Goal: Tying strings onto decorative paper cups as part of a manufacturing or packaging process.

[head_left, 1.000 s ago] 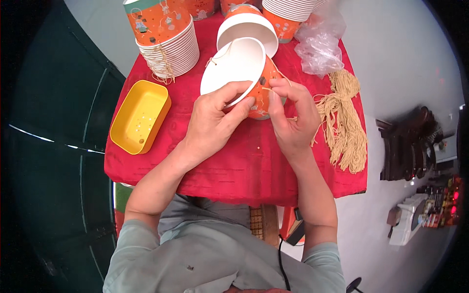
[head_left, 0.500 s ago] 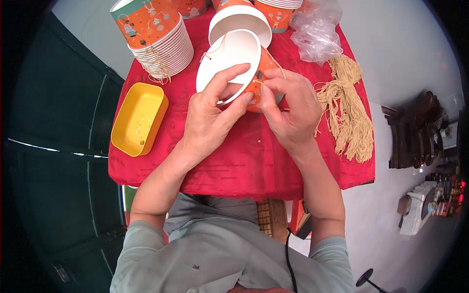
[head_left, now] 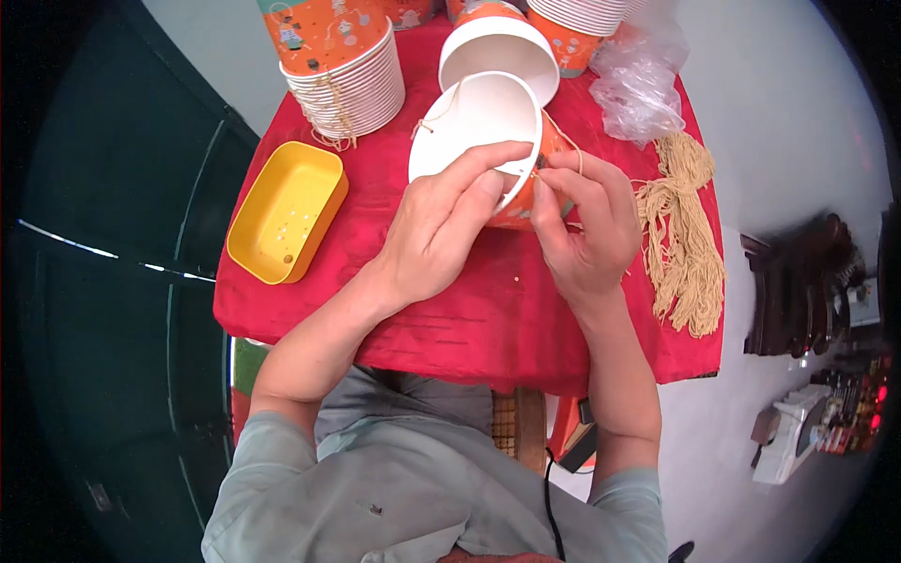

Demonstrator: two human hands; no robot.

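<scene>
A paper bucket (head_left: pixel 469 122), white inside and orange with printed pictures outside, lies tilted on the red cloth, its opening facing left and toward me. My left hand (head_left: pixel 427 225) is closed at its near rim; the index finger and thumb reach into the opening, and the other fingers are partly hidden. On the outer wall, my right hand (head_left: pixel 591 220) pinches a thin tan cord (head_left: pixel 563 137) close to the rim. That cord loops over the right side of the bucket. Another piece with a knot hangs at the rim's far left.
A yellow tray (head_left: pixel 328 211) with small bits in it stands at left. Behind it rises a stack of paper buckets (head_left: pixel 352 89). Another bucket (head_left: pixel 497 58) lies behind mine. At right are a crumpled clear plastic bag (head_left: pixel 638 89) and a bundle of tan cord (head_left: pixel 690 249).
My left thumb has moved from the bucket's outer wall to the inside of the rim. My right fingertips are closer to the wall. The whole view has shifted slightly.
</scene>
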